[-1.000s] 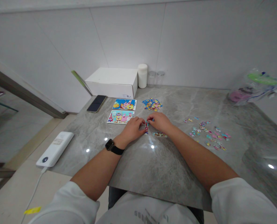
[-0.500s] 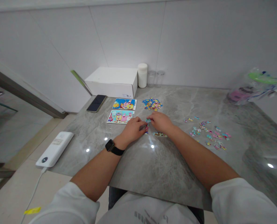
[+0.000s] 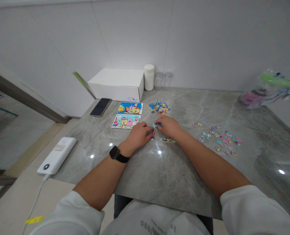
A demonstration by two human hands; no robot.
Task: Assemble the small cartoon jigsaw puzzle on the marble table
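Between my two hands, a narrow strip of joined jigsaw pieces (image 3: pixel 153 133) lies on the grey marbled table. My left hand (image 3: pixel 139 134) is closed at the strip's left side, thumb and fingertips gripping it. My right hand (image 3: pixel 168 126) pinches a small blue-green jigsaw piece (image 3: pixel 157 124) at the strip's upper end; its fingers partly cover it. Just below my right hand lies another short assembled section (image 3: pixel 167 139). Two cartoon picture cards, a light-blue one (image 3: pixel 125 121) and a darker blue one (image 3: pixel 130 108), rest beyond my left hand.
A heap of jigsaw pieces (image 3: pixel 159 107) sits beyond my hands, with scattered pieces (image 3: pixel 219 138) to the right. Toward the wall stand a white box (image 3: pixel 115 85), a white bottle (image 3: pixel 149 77) and two glasses (image 3: pixel 163 81). A phone (image 3: pixel 100 107) and power bank (image 3: pixel 57 155) lie left; a plastic bag (image 3: pixel 264 91) is right.
My right fingers have shifted slightly at the strip's upper end, and the blue-green piece they pinch shows at a different angle. My left hand stays almost in place.
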